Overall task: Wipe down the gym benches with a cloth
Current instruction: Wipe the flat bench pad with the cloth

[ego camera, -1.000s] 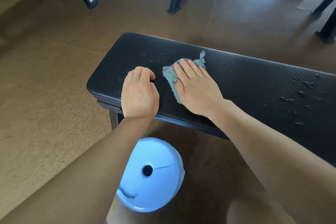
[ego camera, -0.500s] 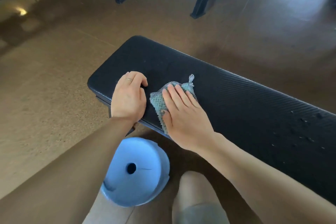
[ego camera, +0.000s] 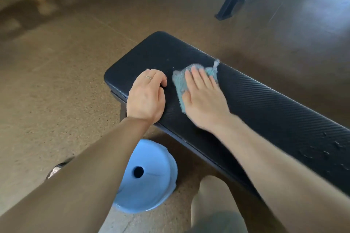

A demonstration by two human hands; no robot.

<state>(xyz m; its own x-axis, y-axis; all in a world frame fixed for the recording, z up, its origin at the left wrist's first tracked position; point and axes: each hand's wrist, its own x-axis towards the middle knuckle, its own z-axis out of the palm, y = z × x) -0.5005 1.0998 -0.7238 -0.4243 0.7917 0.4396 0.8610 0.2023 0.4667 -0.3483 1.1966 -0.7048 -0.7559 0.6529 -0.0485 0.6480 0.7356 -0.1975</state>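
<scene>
one black padded desk [ego camera: 265, 104] carries one teal cloth [ego camera: 180, 83]; the right hand [ego camera: 203, 98] presses it, fingers flat. the left hand [ego camera: 145, 96] rests beside it, fingers curled, holding nothing; one blue stool [ego camera: 151, 176] stands below.

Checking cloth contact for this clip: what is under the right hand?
A teal cloth lies under the flat right hand, on the black bench pad. The cloth's middle and the pad beneath it are covered.

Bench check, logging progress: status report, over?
Right hand flat, pressing cloth on bench. Left hand braced on bench end, fingers curled. Droplets unwiped at far right. Nothing blocking.
</scene>
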